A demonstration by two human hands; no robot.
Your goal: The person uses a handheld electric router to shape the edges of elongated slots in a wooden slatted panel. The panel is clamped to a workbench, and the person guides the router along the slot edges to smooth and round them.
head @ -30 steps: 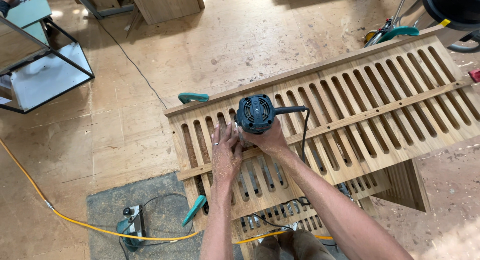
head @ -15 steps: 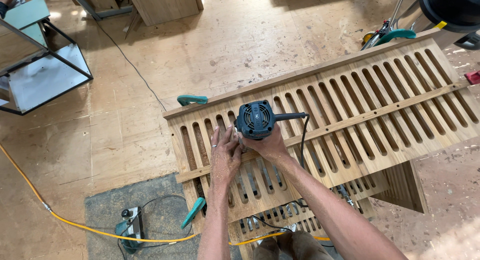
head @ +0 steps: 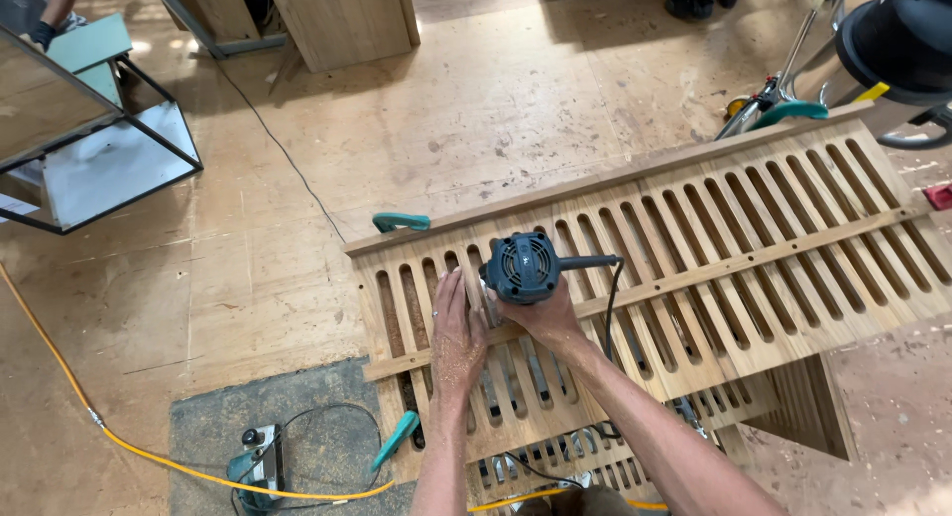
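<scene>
Far left a glass-and-metal frame (head: 94, 149) stands on the plywood floor (head: 248, 268), a yellow cable (head: 59, 377) runs to a small teal power tool (head: 260, 468) on a grey mat (head: 297, 427), and teal clamps (head: 401, 222) grip the near end of a slatted wooden panel (head: 754, 248). Left hand (head: 458, 340), dusty, lies flat on the slats with fingers released and stretched out, fingertips just beside the router. Right hand (head: 540, 316) has fingers clenched around the dark teal router (head: 523, 266), which stands upright on the panel near its left end, cord (head: 607, 318) trailing down; a black round machine (head: 897, 35) sits far right.
</scene>
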